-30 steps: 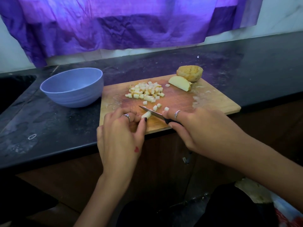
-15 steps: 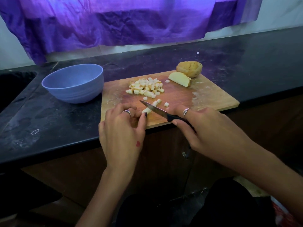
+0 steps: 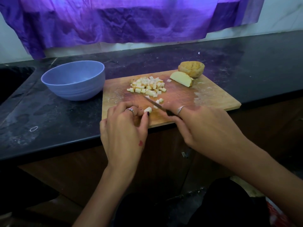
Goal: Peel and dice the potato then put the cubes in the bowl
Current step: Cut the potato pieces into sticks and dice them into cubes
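Head view: left hand (image 3: 122,135) pinches a small potato piece (image 3: 147,109) between thumb and fingers (image 3: 137,112) at the wooden board's (image 3: 213,99) 7 o'clock edge. Right hand (image 3: 206,128) grips the knife (image 3: 154,104), blade pointing toward 10 o'clock. Diced cubes (image 3: 147,86) are piled mid-board; potato wedge (image 3: 181,78) and unpeeled chunk (image 3: 191,68) lie at 1 o'clock. Blue bowl (image 3: 73,79) stands on the dark surface (image 3: 49,120) just beside the board at 9 o'clock.

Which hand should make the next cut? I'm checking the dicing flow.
Right: the right hand already grips the knife, its blade beside the potato strip that the left hand pinches on the cutting board.
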{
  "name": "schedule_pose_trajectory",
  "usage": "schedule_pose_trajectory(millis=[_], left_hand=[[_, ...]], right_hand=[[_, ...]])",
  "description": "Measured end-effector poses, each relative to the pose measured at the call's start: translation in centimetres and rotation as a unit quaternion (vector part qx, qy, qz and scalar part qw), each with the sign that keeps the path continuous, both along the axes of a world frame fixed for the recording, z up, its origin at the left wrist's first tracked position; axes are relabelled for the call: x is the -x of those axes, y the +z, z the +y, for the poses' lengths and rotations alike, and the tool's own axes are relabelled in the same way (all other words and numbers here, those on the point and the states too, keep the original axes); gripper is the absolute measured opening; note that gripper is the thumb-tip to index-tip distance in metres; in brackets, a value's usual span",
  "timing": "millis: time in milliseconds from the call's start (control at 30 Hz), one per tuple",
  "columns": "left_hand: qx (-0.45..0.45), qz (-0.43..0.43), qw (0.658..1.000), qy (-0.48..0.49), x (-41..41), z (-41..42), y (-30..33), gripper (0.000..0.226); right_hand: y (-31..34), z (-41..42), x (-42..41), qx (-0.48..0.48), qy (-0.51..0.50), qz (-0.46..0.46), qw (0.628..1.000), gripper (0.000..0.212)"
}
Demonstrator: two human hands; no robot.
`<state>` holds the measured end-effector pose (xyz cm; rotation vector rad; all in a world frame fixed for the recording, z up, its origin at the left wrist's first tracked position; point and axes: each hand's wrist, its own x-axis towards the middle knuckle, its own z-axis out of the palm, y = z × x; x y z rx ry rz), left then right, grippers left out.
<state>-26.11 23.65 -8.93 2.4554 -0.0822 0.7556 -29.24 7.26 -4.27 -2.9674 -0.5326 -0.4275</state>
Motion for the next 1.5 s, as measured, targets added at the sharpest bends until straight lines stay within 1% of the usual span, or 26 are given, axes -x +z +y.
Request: schedule_pose_trajectory(millis=[100, 233, 300, 500, 667, 733, 833, 1000, 1233, 1400, 1500], left_hand=[[0.001, 0.002, 1.000, 0.001, 0.0, 0.0, 0.0, 0.017], [-0.005, 0.004, 1.000, 0.006, 0.0, 0.0, -0.1, 0.020], [-0.007, 0.007, 1.000, 0.007, 0.0, 0.0, 0.0, 0.020], [-0.012, 0.015, 1.000, 0.003, 0.2, 0.2, 0.1, 0.018], [-0.003, 0.012, 1.000, 0.005, 0.2, 0.0, 0.3, 0.019], [-0.003, 0.029, 1.000, -0.006, 0.2, 0.2, 0.5, 0.021], [0.007, 0.050, 0.998, -0.030, 0.0, 0.8, 0.8, 0.021], [0.037, 0.022, 0.998, -0.036, 0.2, 0.8, 0.6, 0.014], [0.055, 0.018, 0.998, -0.038, 0.4, 0.5, 0.6, 0.011], [0.051, 0.024, 0.998, -0.039, 0.2, 0.6, 0.7, 0.009], [0.044, 0.037, 0.998, -0.037, 0.2, 0.6, 0.9, 0.008]], right_hand=[[-0.3, -0.1, 0.2, -0.066, 0.010, 0.017, 0.998, 0.039], [-0.9, 0.0, 0.8, -0.090, 0.023, 0.020, 0.995, 0.039], [-0.9, 0.0, 0.8, -0.090, 0.020, 0.022, 0.995, 0.039], [-0.5, 1.4, -0.8, -0.052, 0.017, 0.026, 0.998, 0.037], [0.2, 0.3, 0.2, -0.026, 0.009, -0.012, 1.000, 0.039], [0.5, -0.1, 0.7, -0.041, -0.003, -0.024, 0.999, 0.040], [0.6, 0.2, 1.1, -0.080, 0.001, -0.004, 0.997, 0.037], [0.0, 0.5, 1.3, -0.101, 0.015, 0.009, 0.995, 0.034], [-0.3, 0.6, 1.1, -0.092, 0.023, 0.002, 0.995, 0.040], [-0.1, 0.9, 0.1, -0.094, 0.022, 0.030, 0.995, 0.033], [-0.2, 1.5, -0.6, -0.083, 0.017, 0.025, 0.996, 0.031]])
